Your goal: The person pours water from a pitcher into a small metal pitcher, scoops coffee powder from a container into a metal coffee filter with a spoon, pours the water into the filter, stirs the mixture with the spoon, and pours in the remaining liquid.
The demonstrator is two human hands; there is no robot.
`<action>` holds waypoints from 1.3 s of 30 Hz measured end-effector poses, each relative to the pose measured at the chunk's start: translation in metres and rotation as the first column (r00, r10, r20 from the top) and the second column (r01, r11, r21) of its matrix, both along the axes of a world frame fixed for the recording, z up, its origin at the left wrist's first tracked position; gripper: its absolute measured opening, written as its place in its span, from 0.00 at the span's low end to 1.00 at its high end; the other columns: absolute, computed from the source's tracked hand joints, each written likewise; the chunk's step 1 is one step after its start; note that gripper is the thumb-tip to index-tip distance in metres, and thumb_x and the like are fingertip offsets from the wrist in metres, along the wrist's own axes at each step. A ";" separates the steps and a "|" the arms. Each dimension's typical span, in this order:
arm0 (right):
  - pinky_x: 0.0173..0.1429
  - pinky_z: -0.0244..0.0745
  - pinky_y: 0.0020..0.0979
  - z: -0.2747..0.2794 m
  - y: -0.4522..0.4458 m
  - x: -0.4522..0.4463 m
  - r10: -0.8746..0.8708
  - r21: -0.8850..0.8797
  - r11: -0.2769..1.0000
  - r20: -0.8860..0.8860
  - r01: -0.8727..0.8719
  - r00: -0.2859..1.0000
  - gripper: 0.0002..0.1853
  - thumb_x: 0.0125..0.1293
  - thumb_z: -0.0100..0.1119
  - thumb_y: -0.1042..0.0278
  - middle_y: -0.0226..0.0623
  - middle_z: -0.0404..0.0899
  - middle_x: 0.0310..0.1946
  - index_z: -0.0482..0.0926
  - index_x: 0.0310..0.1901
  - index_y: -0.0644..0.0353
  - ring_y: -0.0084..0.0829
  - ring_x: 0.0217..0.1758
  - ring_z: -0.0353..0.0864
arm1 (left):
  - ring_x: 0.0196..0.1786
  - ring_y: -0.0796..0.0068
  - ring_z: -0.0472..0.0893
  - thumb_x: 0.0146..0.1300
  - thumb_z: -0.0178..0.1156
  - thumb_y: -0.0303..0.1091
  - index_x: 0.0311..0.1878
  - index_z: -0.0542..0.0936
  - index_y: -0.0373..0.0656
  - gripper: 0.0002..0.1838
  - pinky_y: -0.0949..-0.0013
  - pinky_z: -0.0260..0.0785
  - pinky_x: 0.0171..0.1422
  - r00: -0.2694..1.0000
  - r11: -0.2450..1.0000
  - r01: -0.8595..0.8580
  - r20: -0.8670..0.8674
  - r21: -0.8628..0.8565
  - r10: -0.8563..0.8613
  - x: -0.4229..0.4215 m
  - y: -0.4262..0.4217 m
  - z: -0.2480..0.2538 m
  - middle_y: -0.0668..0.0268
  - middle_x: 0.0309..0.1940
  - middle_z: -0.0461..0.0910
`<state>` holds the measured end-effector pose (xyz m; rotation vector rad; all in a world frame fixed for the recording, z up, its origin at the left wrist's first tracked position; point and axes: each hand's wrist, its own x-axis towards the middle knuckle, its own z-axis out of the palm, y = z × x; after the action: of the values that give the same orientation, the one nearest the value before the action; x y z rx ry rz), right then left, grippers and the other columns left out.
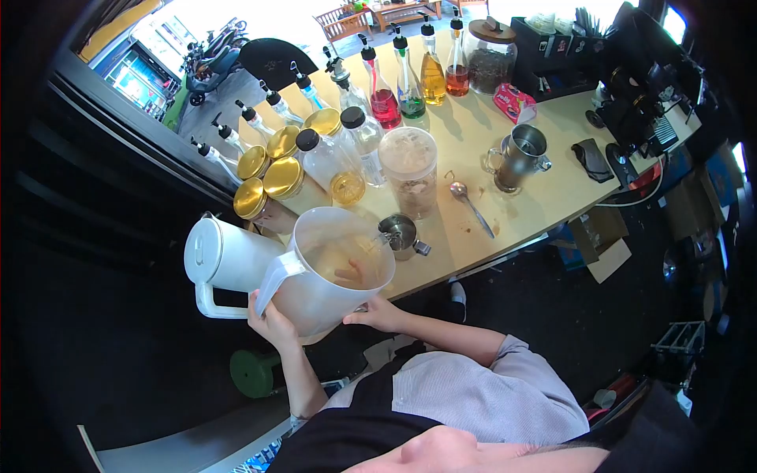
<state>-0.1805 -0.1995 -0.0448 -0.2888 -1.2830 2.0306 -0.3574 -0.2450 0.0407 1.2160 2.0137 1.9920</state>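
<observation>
- Left of the pitcher, a white lidded jug (223,254) sits close; its contents are hidden.
- Your left hand (274,325) is clamped on the handle, the surest hold; some fingers are hidden.
- The translucent pitcher (331,303) is at the near edge of the tabletop (524,217); it looks stiff, likely bottom-heavy and slick if wet. The brownish pieces (347,273) inside are indistinct.
- Your right hand (380,314) is at its lower right; you cannot tell its grip, so support the base there.
</observation>
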 end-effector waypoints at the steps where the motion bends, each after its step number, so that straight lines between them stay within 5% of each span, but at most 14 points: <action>1: 0.68 0.58 0.45 0.003 0.000 0.000 -0.007 -0.004 1.000 -0.013 0.007 1.000 0.62 0.51 0.71 0.54 0.48 0.43 0.70 0.25 0.69 0.53 0.43 0.72 0.49 | 0.30 0.77 0.72 0.69 0.47 0.33 0.29 0.75 0.31 0.16 0.72 0.63 0.39 1.000 1.000 0.000 0.000 0.000 0.000 0.000 0.000 -0.001 0.65 0.24 0.75; 21: 0.67 0.60 0.45 0.001 -0.001 0.000 -0.013 -0.030 0.999 -0.007 0.012 1.000 0.62 0.51 0.71 0.54 0.48 0.44 0.69 0.25 0.69 0.53 0.43 0.72 0.50 | 0.31 0.77 0.72 0.69 0.48 0.32 0.29 0.75 0.32 0.15 0.72 0.63 0.40 0.998 0.999 -0.039 0.039 -0.022 0.040 0.005 0.001 0.004 0.65 0.25 0.75; 34: 0.68 0.57 0.44 0.006 -0.003 -0.003 -0.036 -0.071 0.997 -0.007 0.036 0.999 0.61 0.50 0.72 0.62 0.45 0.46 0.69 0.29 0.70 0.53 0.39 0.71 0.53 | 0.33 0.74 0.75 0.66 0.48 0.29 0.30 0.76 0.31 0.13 0.71 0.65 0.43 0.997 0.999 -0.006 0.083 0.048 0.002 -0.009 -0.004 -0.002 0.63 0.26 0.77; 36: 0.69 0.57 0.43 0.002 -0.002 -0.007 -0.056 -0.080 0.995 -0.010 0.055 0.998 0.61 0.49 0.73 0.63 0.45 0.46 0.69 0.31 0.71 0.55 0.37 0.70 0.54 | 0.41 0.66 0.79 0.67 0.46 0.30 0.26 0.71 0.36 0.13 0.65 0.71 0.49 0.993 1.000 -0.014 0.119 -0.003 0.014 -0.010 -0.004 -0.004 0.53 0.36 0.79; 39: 0.67 0.60 0.42 -0.004 0.005 -0.010 -0.093 0.040 0.995 0.062 0.090 0.994 0.61 0.47 0.75 0.59 0.43 0.49 0.68 0.34 0.70 0.60 0.37 0.68 0.57 | 0.41 0.66 0.79 0.69 0.46 0.34 0.25 0.70 0.37 0.16 0.65 0.71 0.50 0.976 0.989 -0.002 0.215 0.148 -0.030 -0.013 -0.001 -0.016 0.52 0.37 0.79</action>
<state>-0.1908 -0.1946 -0.0489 -0.3907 -1.3203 1.9324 -0.3702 -0.2460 0.0247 0.9815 1.7793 2.1924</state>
